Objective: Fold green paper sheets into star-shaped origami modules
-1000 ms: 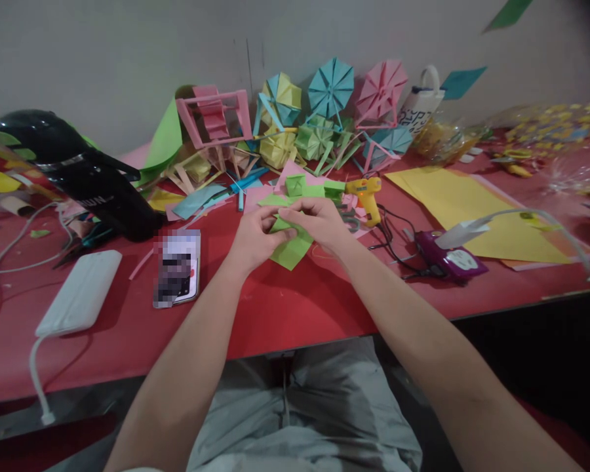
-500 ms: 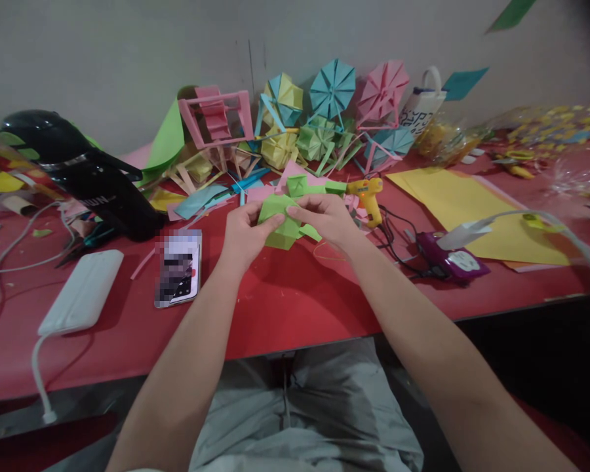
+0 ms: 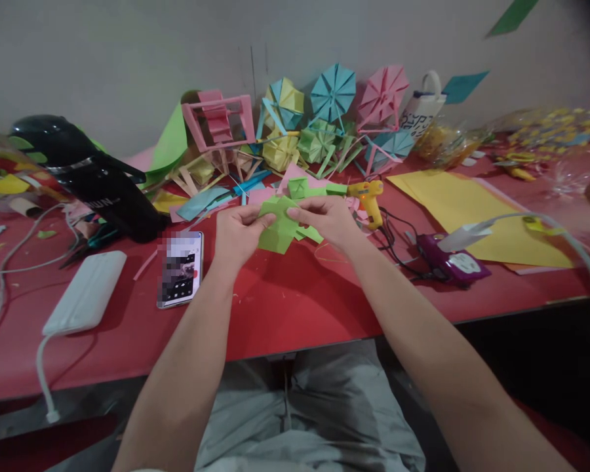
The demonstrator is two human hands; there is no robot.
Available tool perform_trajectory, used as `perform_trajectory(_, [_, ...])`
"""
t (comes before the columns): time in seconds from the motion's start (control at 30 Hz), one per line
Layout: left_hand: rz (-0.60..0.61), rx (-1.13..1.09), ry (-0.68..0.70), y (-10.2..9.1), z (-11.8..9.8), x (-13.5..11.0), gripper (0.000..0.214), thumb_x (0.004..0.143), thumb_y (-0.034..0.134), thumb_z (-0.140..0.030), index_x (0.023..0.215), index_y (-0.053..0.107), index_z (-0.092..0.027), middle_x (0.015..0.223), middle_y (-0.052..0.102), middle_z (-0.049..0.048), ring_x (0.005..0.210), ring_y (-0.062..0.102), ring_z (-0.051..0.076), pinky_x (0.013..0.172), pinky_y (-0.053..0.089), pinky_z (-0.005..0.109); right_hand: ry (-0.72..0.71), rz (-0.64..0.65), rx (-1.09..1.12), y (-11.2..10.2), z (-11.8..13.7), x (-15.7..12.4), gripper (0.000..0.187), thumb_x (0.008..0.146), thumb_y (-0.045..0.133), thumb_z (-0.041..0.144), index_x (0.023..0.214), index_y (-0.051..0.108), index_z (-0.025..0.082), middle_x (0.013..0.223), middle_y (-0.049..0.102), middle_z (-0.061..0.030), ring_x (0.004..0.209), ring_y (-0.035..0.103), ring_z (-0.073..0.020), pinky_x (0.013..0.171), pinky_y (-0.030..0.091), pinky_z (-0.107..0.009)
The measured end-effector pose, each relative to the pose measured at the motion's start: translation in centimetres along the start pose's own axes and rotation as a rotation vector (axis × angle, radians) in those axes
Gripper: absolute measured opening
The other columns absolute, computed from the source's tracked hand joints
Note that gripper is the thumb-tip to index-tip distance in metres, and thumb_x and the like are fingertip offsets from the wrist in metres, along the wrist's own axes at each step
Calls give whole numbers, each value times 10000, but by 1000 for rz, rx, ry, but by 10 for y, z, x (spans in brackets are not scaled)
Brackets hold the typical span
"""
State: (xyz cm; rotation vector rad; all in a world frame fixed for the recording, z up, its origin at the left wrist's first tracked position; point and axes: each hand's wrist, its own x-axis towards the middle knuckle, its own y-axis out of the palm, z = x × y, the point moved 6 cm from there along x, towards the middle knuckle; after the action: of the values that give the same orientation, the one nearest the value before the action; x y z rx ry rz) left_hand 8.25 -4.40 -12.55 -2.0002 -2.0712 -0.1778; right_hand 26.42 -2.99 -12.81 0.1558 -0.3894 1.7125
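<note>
A piece of folded light-green paper (image 3: 279, 235) is held up between my two hands, above the table. My left hand (image 3: 239, 235) pinches its left side, thumb on the near face. On the upper right edge my right hand (image 3: 323, 219) closes with thumb and fingers. Just beyond lie more green folded pieces (image 3: 299, 188) and pink paper scraps. A yellow glue gun (image 3: 368, 198) rests to the right of my right hand, with a small orange light showing on it.
Paper wheel models (image 3: 332, 98) stand along the wall. A black bottle (image 3: 86, 177), white power bank (image 3: 86, 294) and phone (image 3: 181, 270) lie to the left. Yellow paper sheets (image 3: 442, 203) and a purple power socket (image 3: 450, 261) with cables are on the right of the red table (image 3: 295, 308).
My left hand has shifted slightly left, and the green paper looks tilted a little differently. Both hands keep their hold. The whole view has moved slightly.
</note>
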Motion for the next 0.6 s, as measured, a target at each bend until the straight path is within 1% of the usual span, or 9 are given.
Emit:
perform_trajectory(0.07, [9,-24,16,1,0,0,333,675,853,-431,859,788,-161,905,798,78,890,742,253,802,602,352,-53,-6,-11,0,2,0,441,689,822,612,719,741,180,633,588,7,585,466,-104,547,375,-281])
perform_trajectory(0.13, [-22,-16,68,-1,0,2,356,697,845,-397,964,772,-173,1047,788,91,1040,726,253,948,574,368,-133,-60,-34,-2,6,0,377,719,817,572,732,762,199,698,643,-11,627,516,-122,597,429,-298])
perform_trajectory(0.2, [-123,40,119,-7,3,4,389,701,839,-339,1047,739,-194,1189,748,93,1181,675,244,1061,516,375,-207,-137,-69,-5,11,-2,325,753,800,549,737,775,226,789,697,-34,693,577,-152,663,484,-326])
perform_trajectory(0.23, [-179,71,115,-10,5,5,382,705,829,-321,1051,724,-198,1215,732,95,1207,659,243,1074,507,381,-232,-170,-91,-5,13,-3,306,771,788,544,745,782,239,837,717,-44,728,602,-168,691,506,-342])
perform_trajectory(0.3, [-215,63,12,-12,14,7,307,724,795,-326,978,699,-185,1129,737,109,1134,686,252,1004,552,402,-269,-203,-151,-5,14,-5,268,808,760,524,779,797,261,922,737,-59,791,636,-193,729,535,-365])
perform_trajectory(0.4, [-86,-147,-223,-3,24,7,308,806,690,-477,874,658,-179,901,738,116,967,733,280,840,613,430,-321,-159,-251,2,15,-8,186,865,713,434,859,816,279,1003,743,-65,870,657,-208,768,553,-375])
perform_trajectory(0.47, [-17,-246,-287,4,21,4,389,801,673,-568,880,656,-187,875,739,116,952,737,297,811,620,441,-368,-88,-300,8,14,-9,159,887,684,357,907,821,278,1030,742,-68,907,663,-208,800,554,-377])
perform_trajectory(0.53, [-10,-249,-290,5,17,2,388,736,748,-521,903,661,-181,902,746,110,940,737,285,808,621,425,-406,-1,-324,14,13,-10,160,888,676,307,934,822,262,1059,738,-77,923,669,-205,819,549,-374])
perform_trajectory(0.6, [-29,-213,-282,4,17,1,399,656,810,-381,959,668,-165,938,754,105,910,735,258,801,617,400,-412,90,-334,21,11,-11,149,859,723,325,930,823,240,1080,731,-87,882,667,-195,797,543,-363])
